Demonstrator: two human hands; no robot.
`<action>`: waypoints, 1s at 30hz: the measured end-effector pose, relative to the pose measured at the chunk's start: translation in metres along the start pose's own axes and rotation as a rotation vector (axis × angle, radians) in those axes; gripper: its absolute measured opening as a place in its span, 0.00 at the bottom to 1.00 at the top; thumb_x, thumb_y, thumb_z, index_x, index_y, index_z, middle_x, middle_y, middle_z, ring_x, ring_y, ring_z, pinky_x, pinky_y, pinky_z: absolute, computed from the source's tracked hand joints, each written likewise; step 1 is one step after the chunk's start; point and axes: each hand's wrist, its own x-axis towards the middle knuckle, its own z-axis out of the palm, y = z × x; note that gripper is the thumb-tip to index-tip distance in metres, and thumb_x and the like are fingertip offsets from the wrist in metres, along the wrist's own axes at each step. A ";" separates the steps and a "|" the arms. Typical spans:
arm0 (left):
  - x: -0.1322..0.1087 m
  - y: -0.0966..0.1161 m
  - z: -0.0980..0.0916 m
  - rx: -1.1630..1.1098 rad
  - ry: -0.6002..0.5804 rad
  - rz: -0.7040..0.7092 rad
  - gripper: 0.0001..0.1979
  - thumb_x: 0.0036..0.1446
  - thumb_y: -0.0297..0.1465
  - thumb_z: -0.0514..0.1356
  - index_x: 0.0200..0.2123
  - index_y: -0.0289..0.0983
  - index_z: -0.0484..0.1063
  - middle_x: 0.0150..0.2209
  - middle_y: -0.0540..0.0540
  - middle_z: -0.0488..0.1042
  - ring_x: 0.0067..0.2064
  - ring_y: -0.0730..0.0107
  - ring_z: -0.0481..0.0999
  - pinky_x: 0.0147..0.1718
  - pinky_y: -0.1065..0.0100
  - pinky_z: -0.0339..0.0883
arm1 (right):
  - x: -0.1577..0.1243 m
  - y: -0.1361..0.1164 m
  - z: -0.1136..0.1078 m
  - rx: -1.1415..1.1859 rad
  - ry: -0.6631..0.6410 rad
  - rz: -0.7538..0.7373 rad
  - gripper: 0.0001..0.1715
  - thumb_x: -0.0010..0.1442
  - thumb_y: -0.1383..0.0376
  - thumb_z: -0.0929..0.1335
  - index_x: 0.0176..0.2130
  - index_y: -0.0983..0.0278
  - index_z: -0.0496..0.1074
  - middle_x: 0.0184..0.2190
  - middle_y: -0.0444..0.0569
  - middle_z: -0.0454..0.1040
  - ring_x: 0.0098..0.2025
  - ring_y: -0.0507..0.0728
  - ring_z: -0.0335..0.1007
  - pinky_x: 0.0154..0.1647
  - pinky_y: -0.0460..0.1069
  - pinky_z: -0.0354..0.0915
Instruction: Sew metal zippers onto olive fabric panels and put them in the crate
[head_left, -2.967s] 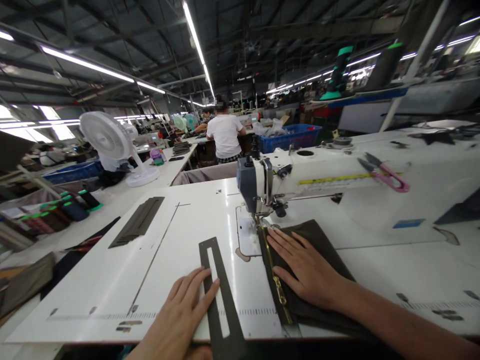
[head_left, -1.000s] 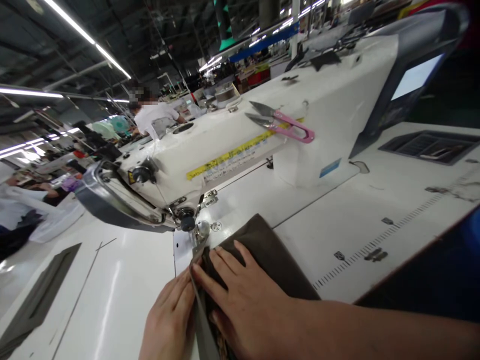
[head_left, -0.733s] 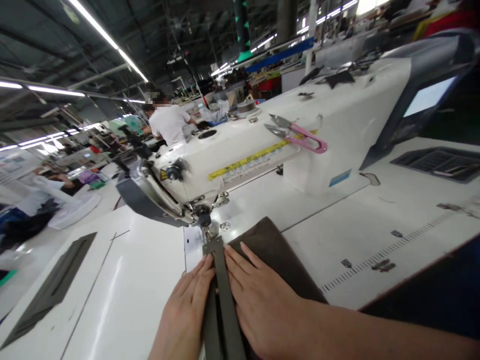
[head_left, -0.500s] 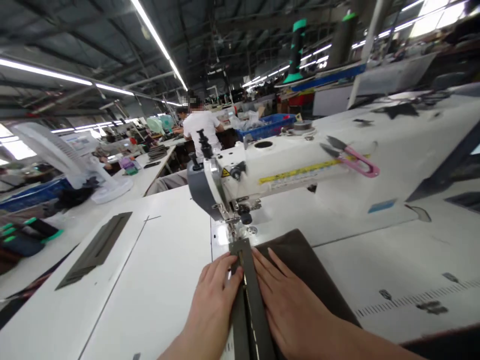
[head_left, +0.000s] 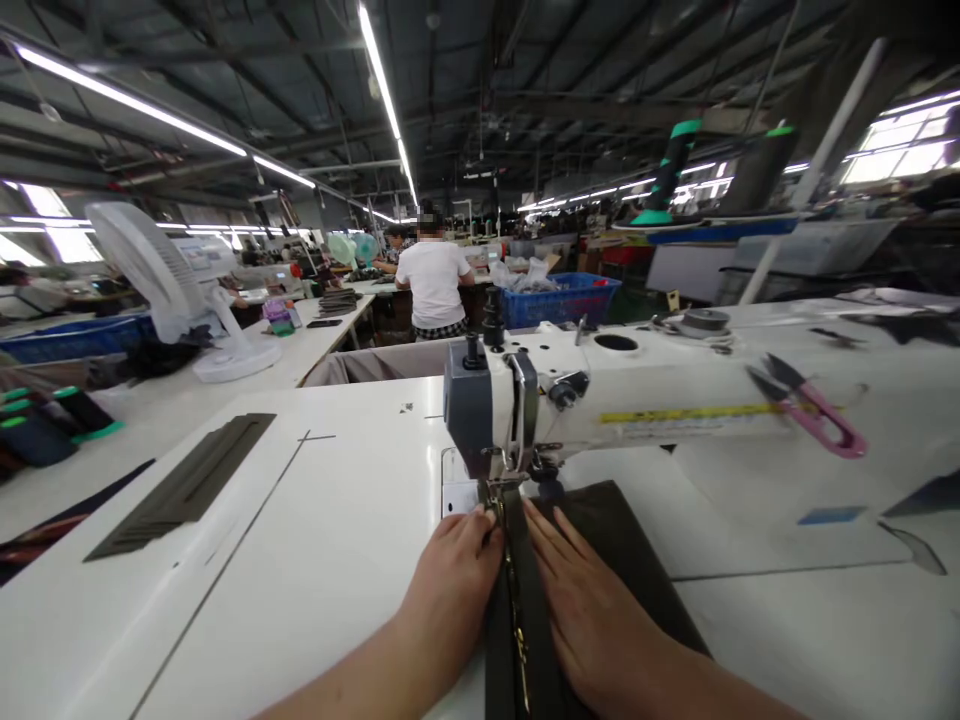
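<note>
A white sewing machine (head_left: 645,395) stands on the white table (head_left: 315,540). Under its needle lies a dark olive slotted strip (head_left: 521,560) over a brass zipper, on top of a dark brown fabric piece (head_left: 630,570). My left hand (head_left: 450,590) lies flat on the strip's left side, fingers stretched toward the presser foot. My right hand (head_left: 592,610) presses flat on the strip's right side and on the fabric, fingers spread.
Pink thread snips (head_left: 814,410) lie on the machine arm. A stack of dark slotted strips (head_left: 187,480) lies at the table's left. A white fan (head_left: 172,290) and thread cones (head_left: 45,425) stand further left. A person in a white shirt (head_left: 433,285) works behind.
My left hand has brought the slotted strip from the table's left onto the zipper under the needle. Both hands now flank it. The camera swung right, then back to centre.
</note>
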 end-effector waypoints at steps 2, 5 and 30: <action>0.002 -0.001 0.001 -0.003 0.003 -0.006 0.11 0.54 0.20 0.57 0.43 0.28 0.70 0.46 0.36 0.71 0.43 0.59 0.72 0.44 0.60 0.70 | 0.001 0.003 0.003 -0.003 0.021 -0.012 0.33 0.57 0.70 0.58 0.61 0.73 0.50 0.58 0.63 0.55 0.60 0.67 0.50 0.56 0.65 0.55; 0.001 -0.001 0.003 0.003 0.017 -0.013 0.10 0.56 0.20 0.55 0.42 0.28 0.70 0.46 0.36 0.70 0.43 0.59 0.72 0.43 0.60 0.70 | -0.002 0.004 0.007 -0.001 0.074 -0.031 0.35 0.56 0.70 0.58 0.62 0.74 0.49 0.58 0.63 0.56 0.60 0.66 0.50 0.56 0.64 0.55; 0.000 0.002 0.005 0.072 -0.027 -0.019 0.09 0.58 0.22 0.53 0.41 0.29 0.70 0.44 0.37 0.71 0.41 0.61 0.72 0.42 0.60 0.70 | -0.005 0.003 0.012 -0.055 0.146 -0.053 0.33 0.57 0.70 0.58 0.61 0.74 0.49 0.57 0.62 0.58 0.60 0.66 0.51 0.55 0.63 0.58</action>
